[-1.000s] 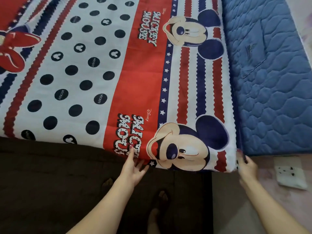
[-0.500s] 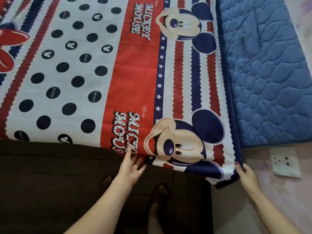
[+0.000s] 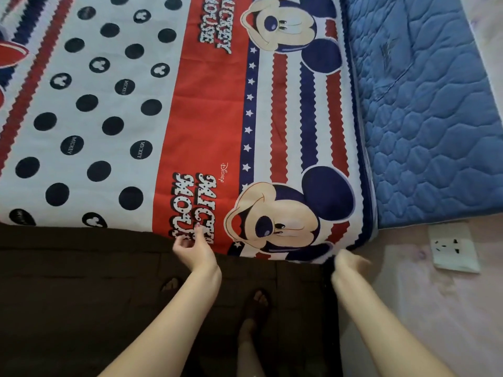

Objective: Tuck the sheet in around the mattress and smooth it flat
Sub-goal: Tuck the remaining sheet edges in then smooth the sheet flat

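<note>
The left hand point(image 3: 194, 247) sits at the near edge of the bed, fingers loosely curled and slightly apart, one fingertip touching the printed cotton sheet point(image 3: 174, 123) with its red band, navy dots and cartoon mouse faces; it does not clearly pinch anything. The right hand point(image 3: 347, 261) is at the near right corner of the sheet, blurred and partly under the overhanging fabric, so I cannot tell whether its fingers grip the cloth or merely touch it. The sheet lies flat over the mattress, which it hides entirely; its near edge ends in a straight line above the dark brown floor point(image 3: 68, 295), and its right edge turns down beside a blue quilted mattress point(image 3: 435, 118) lying just to the right. The far and left parts of the sheet are cut off by the frame. Between the forearms, the person's feet point(image 3: 255, 303) in dark sandals are dim against the floor. At near right, a white wall socket plate point(image 3: 453, 247) sits on a pale pink surface point(image 3: 435, 322).
</note>
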